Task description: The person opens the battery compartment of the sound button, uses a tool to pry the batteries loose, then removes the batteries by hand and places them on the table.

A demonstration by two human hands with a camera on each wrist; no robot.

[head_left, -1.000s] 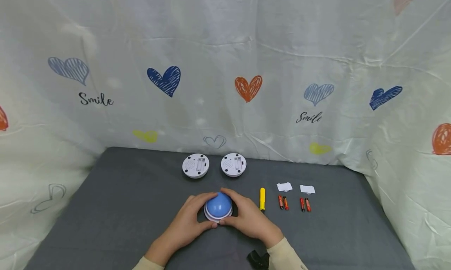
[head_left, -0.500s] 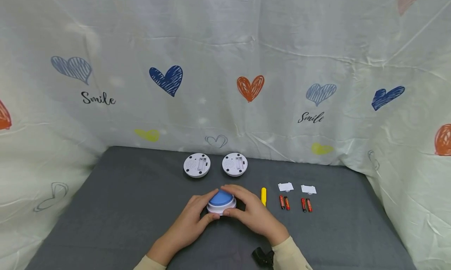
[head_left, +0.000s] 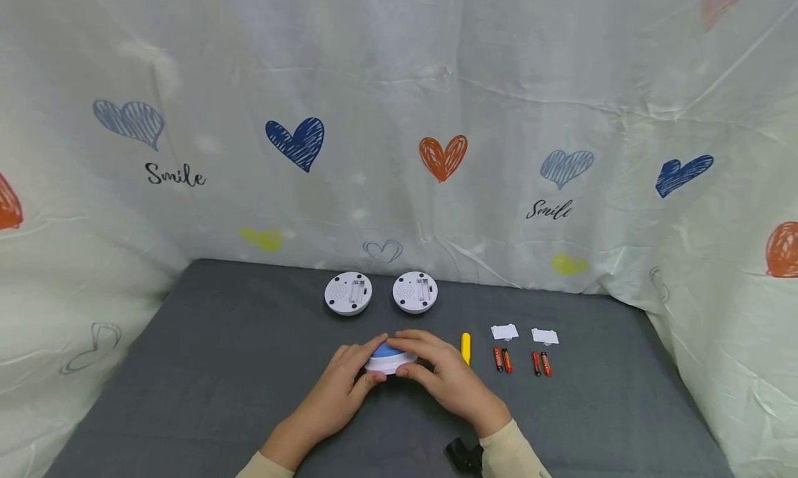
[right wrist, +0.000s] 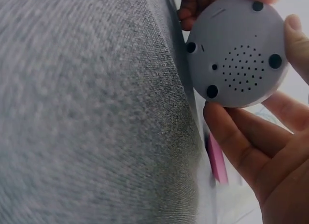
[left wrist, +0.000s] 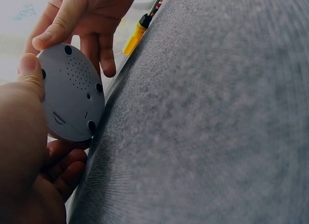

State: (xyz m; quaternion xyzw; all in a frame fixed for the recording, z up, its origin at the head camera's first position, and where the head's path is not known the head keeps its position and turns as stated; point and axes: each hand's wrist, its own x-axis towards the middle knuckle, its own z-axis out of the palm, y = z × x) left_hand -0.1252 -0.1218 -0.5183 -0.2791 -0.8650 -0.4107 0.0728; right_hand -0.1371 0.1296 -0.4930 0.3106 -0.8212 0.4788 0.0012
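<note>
A round buzzer button with a blue dome (head_left: pixel 385 350) and a white base (head_left: pixel 391 364) is tilted up on edge, dome facing away. My left hand (head_left: pixel 337 388) grips its left side, thumb on the base. The right side is gripped by my right hand (head_left: pixel 450 381), whose fingers cover part of the dome. In the left wrist view the white underside (left wrist: pixel 72 93) shows speaker holes, dark round feet and a closed battery cover. The same underside (right wrist: pixel 236 55) faces the right wrist camera. Its lower edge is close to the cloth; contact is unclear.
Two more white buttons (head_left: pixel 348 294) (head_left: pixel 415 292) lie upside down behind, battery compartments uncovered. A yellow-handled screwdriver (head_left: pixel 465 348) lies right of my hands, then two white battery covers (head_left: pixel 504 332) (head_left: pixel 545 336) and red-and-black batteries (head_left: pixel 501 359) (head_left: pixel 541 364). A white printed curtain (head_left: pixel 374 208) hangs behind.
Both hands have tipped the button from dome toward the camera to dome away, showing more of the white base. They have shifted it slightly away from the person.
</note>
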